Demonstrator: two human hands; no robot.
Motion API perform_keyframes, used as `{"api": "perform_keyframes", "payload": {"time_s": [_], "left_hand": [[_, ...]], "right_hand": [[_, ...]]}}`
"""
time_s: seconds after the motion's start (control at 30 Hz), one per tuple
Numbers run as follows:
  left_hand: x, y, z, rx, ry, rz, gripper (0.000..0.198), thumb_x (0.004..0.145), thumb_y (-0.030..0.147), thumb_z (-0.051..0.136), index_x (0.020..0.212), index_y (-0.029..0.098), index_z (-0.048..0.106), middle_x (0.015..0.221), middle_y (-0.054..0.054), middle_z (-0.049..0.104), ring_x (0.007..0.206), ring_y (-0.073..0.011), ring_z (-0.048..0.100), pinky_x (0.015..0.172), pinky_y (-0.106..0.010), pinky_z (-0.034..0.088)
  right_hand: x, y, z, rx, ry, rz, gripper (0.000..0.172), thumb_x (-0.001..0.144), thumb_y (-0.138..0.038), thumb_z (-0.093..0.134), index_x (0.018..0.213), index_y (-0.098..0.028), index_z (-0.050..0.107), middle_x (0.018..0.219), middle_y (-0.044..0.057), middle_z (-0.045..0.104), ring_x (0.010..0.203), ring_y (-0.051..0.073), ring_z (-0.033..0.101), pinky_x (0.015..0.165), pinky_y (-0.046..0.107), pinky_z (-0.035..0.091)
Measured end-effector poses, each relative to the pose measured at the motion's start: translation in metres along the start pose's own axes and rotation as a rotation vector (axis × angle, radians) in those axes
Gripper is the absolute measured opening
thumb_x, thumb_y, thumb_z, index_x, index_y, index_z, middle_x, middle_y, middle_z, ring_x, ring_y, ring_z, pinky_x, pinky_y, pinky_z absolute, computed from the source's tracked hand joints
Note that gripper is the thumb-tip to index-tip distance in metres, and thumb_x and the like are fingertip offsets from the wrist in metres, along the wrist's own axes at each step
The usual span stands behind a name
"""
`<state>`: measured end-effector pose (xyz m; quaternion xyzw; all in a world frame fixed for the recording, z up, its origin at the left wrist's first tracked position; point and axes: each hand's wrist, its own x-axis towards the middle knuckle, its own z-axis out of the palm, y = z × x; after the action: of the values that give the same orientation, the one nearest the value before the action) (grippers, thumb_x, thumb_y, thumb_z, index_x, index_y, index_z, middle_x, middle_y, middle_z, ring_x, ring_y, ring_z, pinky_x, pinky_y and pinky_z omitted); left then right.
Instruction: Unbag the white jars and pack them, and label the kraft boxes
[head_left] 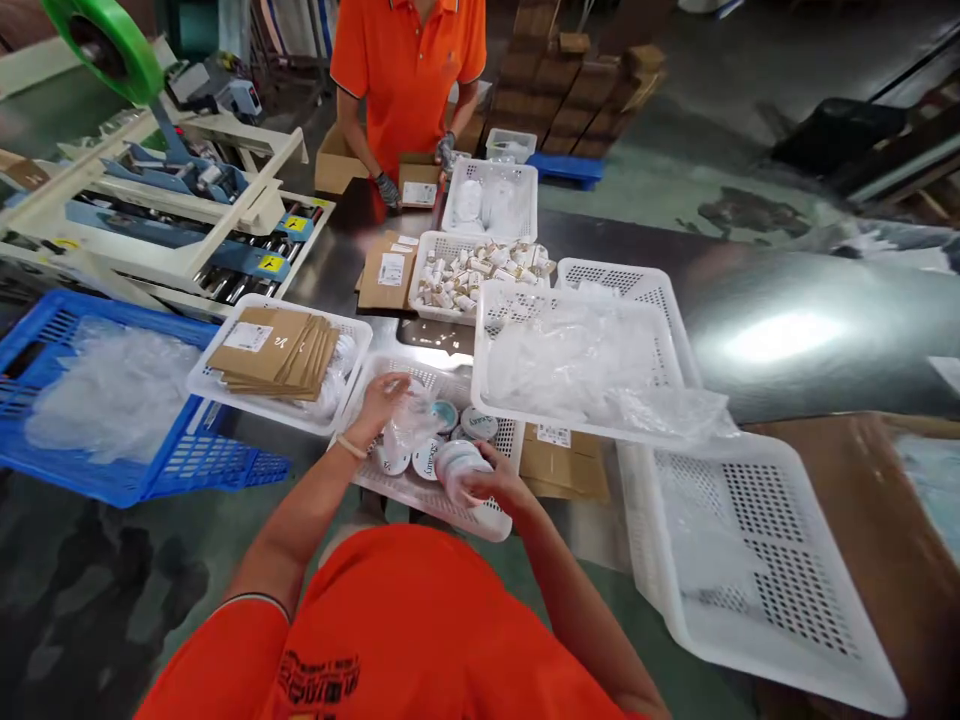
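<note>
My left hand (382, 400) grips the top of a thin clear plastic bag (411, 425) above a white perforated plastic basket (442, 510). My right hand (491, 478) closes around a round white jar (455, 470), which seems to be sleeved in clear film. Several more round jars lie in the basket beneath my hands, some with teal tops (444, 416) and some with printed white sides (426, 460). The bag's mouth is close to the jar, but I cannot tell whether they touch.
Beyond my hands, white baskets hold kraft envelopes, small cream tubes and clear bags. A blue crate (112, 400) of bags stands left, with machinery (172, 200) behind it. A white basket (757, 570) sits right. A gloved co-worker (405, 80) handles cardboard boxes at the far side.
</note>
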<state>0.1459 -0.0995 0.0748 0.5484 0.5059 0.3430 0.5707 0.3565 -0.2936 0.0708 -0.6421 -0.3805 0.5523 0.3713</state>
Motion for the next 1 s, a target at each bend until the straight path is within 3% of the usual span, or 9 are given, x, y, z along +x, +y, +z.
{"api": "perform_keyframes", "payload": {"time_s": [0.17, 0.27, 0.4, 0.47, 0.6, 0.7, 0.83, 0.9, 1.0], "left_hand": [[-0.039, 0.000, 0.009, -0.061, 0.143, 0.002, 0.051, 0.099, 0.068, 0.055, 0.088, 0.020, 0.064, 0.097, -0.011, 0.076, 0.097, -0.0246, 0.074, 0.091, -0.040, 0.060], [-0.054, 0.003, 0.011, -0.063, 0.107, 0.074, 0.048, 0.095, 0.068, 0.061, 0.080, 0.022, 0.059, 0.095, -0.008, 0.073, 0.097, -0.0230, 0.072, 0.097, -0.040, 0.057], [-0.059, 0.007, -0.020, -0.059, -0.095, 0.013, 0.060, 0.067, 0.062, 0.089, 0.067, 0.024, 0.042, 0.072, 0.002, 0.063, 0.074, -0.0171, 0.065, 0.076, -0.033, 0.056], [-0.059, 0.013, -0.043, -0.027, -0.136, -0.012, 0.059, 0.062, 0.059, 0.092, 0.068, 0.024, 0.045, 0.070, 0.002, 0.063, 0.073, -0.0166, 0.064, 0.074, -0.031, 0.055], [-0.060, 0.039, -0.068, 0.058, -0.133, 0.144, 0.041, 0.081, 0.057, 0.079, 0.097, 0.022, 0.066, 0.109, -0.010, 0.078, 0.105, -0.0240, 0.073, 0.096, -0.038, 0.057], [-0.055, 0.058, -0.064, 0.193, -0.360, 0.241, 0.048, 0.074, 0.043, 0.088, 0.115, 0.023, 0.073, 0.128, -0.011, 0.078, 0.129, -0.0287, 0.069, 0.109, -0.039, 0.054], [-0.045, 0.054, -0.055, 0.249, -0.591, 0.078, 0.033, 0.065, 0.031, 0.090, 0.095, 0.020, 0.079, 0.077, -0.005, 0.078, 0.077, -0.0255, 0.078, 0.073, -0.034, 0.061], [-0.044, 0.042, -0.054, 0.220, -0.563, 0.017, 0.025, 0.066, 0.031, 0.089, 0.083, 0.017, 0.076, 0.062, -0.003, 0.072, 0.058, -0.0226, 0.071, 0.059, -0.033, 0.056], [-0.051, 0.022, -0.050, 0.205, -0.429, -0.042, 0.031, 0.059, 0.029, 0.092, 0.076, 0.018, 0.068, 0.060, -0.001, 0.068, 0.056, -0.0201, 0.066, 0.055, -0.030, 0.050]], "right_hand": [[-0.009, -0.020, 0.018, 0.210, -0.241, -0.161, 0.081, 0.048, -0.076, 0.090, 0.105, -0.022, 0.071, 0.131, 0.017, 0.070, 0.119, 0.036, 0.069, 0.091, 0.045, 0.057], [0.001, -0.038, 0.034, 0.168, -0.211, -0.139, 0.078, 0.045, -0.068, 0.095, 0.102, -0.022, 0.069, 0.105, 0.007, 0.072, 0.100, 0.030, 0.069, 0.087, 0.041, 0.057], [0.005, -0.047, 0.025, 0.048, -0.067, -0.170, 0.071, 0.046, -0.048, 0.099, 0.104, -0.022, 0.068, 0.095, 0.001, 0.069, 0.093, 0.026, 0.066, 0.088, 0.040, 0.055], [0.002, -0.049, 0.013, -0.045, -0.097, -0.199, 0.071, 0.048, -0.043, 0.099, 0.109, -0.021, 0.070, 0.101, 0.002, 0.072, 0.099, 0.028, 0.068, 0.093, 0.041, 0.055], [-0.002, -0.055, 0.002, -0.233, -0.294, -0.293, 0.066, 0.058, -0.042, 0.095, 0.117, -0.021, 0.072, 0.112, 0.006, 0.075, 0.105, 0.030, 0.070, 0.098, 0.043, 0.054], [0.003, -0.060, 0.005, -0.340, -0.378, -0.358, 0.061, 0.063, -0.040, 0.091, 0.118, -0.021, 0.072, 0.116, 0.008, 0.076, 0.106, 0.030, 0.071, 0.098, 0.042, 0.055], [0.010, -0.062, 0.004, -0.455, -0.419, -0.411, 0.061, 0.064, -0.035, 0.091, 0.120, -0.020, 0.072, 0.119, 0.009, 0.076, 0.111, 0.031, 0.072, 0.100, 0.044, 0.055], [0.010, -0.060, 0.001, -0.530, -0.339, -0.449, 0.056, 0.065, -0.032, 0.091, 0.116, -0.020, 0.072, 0.128, 0.012, 0.074, 0.124, 0.034, 0.069, 0.104, 0.046, 0.054], [-0.001, -0.058, 0.000, -0.657, -0.147, -0.552, 0.044, 0.074, -0.029, 0.087, 0.115, -0.020, 0.071, 0.157, 0.021, 0.057, 0.144, 0.036, 0.057, 0.110, 0.049, 0.052]]}}
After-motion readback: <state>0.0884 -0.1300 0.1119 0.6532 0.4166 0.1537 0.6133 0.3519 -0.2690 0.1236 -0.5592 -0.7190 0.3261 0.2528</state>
